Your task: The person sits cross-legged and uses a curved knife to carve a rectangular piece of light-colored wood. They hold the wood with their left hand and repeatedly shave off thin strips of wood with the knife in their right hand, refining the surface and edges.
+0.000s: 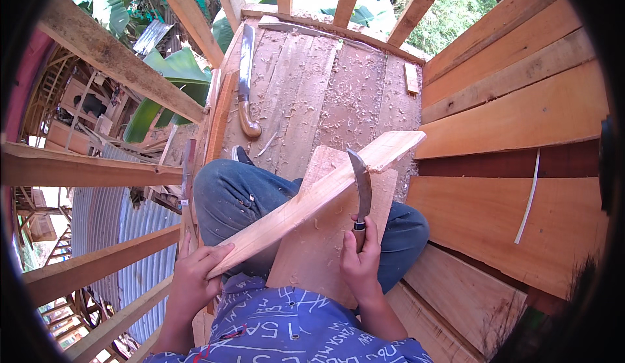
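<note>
My left hand [198, 268] grips the near end of a long, pale wooden plank [306, 203], which slants away to the far right across my lap. In my right hand [360, 259] is a knife [362, 187] with a curved dark blade and a brown handle; its blade points away from me and lies against the plank's right edge near the far end. Beneath the plank a wider flat board [325, 246] rests between my legs. A roughly cut notch shows at the plank's edge near the knife tip.
A machete [246, 83] with a curved wooden handle lies on the shaving-strewn wooden floor [319, 102], far left. Wooden rails [97, 184] border the left side, with corrugated metal sheets [124, 233] below. A plank wall [508, 226] stands right. A small wood block [411, 78] lies far right.
</note>
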